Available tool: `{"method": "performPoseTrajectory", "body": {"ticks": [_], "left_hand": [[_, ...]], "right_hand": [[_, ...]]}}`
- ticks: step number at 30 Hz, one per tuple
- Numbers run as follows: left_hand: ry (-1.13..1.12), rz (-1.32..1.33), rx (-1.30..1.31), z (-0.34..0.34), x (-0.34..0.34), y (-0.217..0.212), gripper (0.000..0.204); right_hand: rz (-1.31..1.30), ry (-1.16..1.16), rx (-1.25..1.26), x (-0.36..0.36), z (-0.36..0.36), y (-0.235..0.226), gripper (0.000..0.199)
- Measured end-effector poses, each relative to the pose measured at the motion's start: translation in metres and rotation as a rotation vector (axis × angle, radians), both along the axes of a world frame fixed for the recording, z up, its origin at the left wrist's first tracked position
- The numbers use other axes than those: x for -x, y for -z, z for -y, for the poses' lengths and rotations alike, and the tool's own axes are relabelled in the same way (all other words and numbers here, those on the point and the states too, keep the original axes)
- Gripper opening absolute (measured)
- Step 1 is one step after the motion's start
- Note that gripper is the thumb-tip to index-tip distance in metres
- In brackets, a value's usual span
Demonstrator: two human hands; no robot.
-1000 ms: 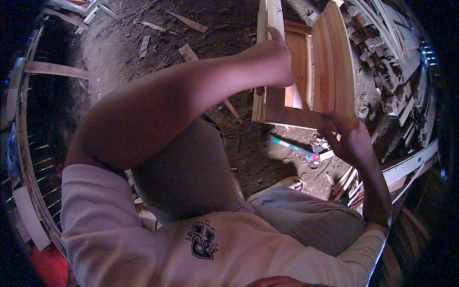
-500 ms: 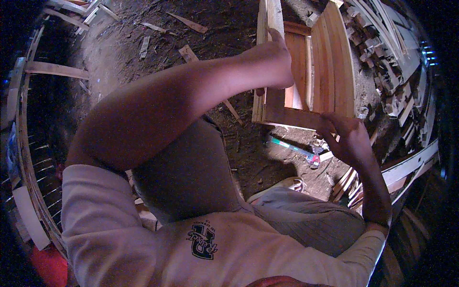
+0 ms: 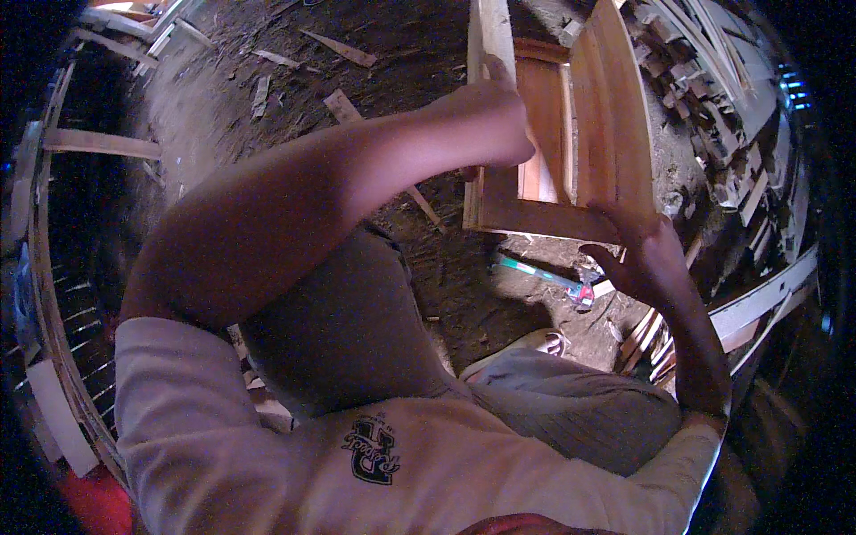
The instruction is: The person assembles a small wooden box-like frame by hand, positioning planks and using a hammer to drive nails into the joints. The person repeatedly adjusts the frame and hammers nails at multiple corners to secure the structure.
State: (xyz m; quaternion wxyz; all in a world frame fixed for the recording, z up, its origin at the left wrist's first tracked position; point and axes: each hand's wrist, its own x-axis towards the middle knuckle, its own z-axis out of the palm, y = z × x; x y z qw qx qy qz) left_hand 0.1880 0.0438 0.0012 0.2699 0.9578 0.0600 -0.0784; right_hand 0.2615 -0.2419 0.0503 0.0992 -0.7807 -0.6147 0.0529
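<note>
Left: wood offcuts (image 3: 339, 49) lie loose on the dirt floor (image 3: 192, 107), in no evident order. Right of centre: the left hand (image 3: 496, 123) has its grip closed around the left board of a wooden frame (image 3: 615, 116), presumably to bear or brace it. The frame is ahead and to the right of the person; whether it rests on the floor cannot be told. Below it lies a green-handled tool (image 3: 535, 270), apparently set down within reach. The right hand (image 3: 646, 254) is at the frame's lower right corner, grip part open, thumb spread from the fingers; firmness of hold cannot be told, placement consistent with steadying. Far right: timber pieces (image 3: 727, 134), heaped clear of the frame. Markings: dark printed lettering on the pale shirt (image 3: 294, 464); none discernible on the frame
</note>
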Motion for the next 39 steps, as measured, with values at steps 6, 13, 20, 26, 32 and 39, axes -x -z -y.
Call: {"method": "performPoseTrajectory", "body": {"ticks": [6,13,20,26,32,39], "left_hand": [[-0.079,-0.028,-0.027,-0.001,0.01,-0.022,0.061],[-0.202,-0.046,-0.129,0.008,0.017,-0.055,0.071],[0.391,0.507,-0.398,0.022,0.024,-0.045,0.047],[0.664,0.158,-0.466,0.046,0.03,-0.034,0.028],[0.674,0.177,-0.408,0.054,0.036,-0.031,0.019],[0.679,-0.012,-0.385,0.06,0.032,-0.053,0.075]], "right_hand": [[-0.155,0.129,0.105,-0.001,0.004,0.008,0.041],[-0.179,0.093,0.002,-0.006,0.008,0.018,0.039],[-0.254,0.133,0.02,-0.007,0.01,0.02,0.04],[-0.222,0.135,0.021,-0.005,0.006,0.014,0.04],[-0.255,0.082,0.013,-0.01,0.007,0.021,0.039],[-0.241,0.067,-0.004,-0.01,0.007,0.016,0.039]]}}
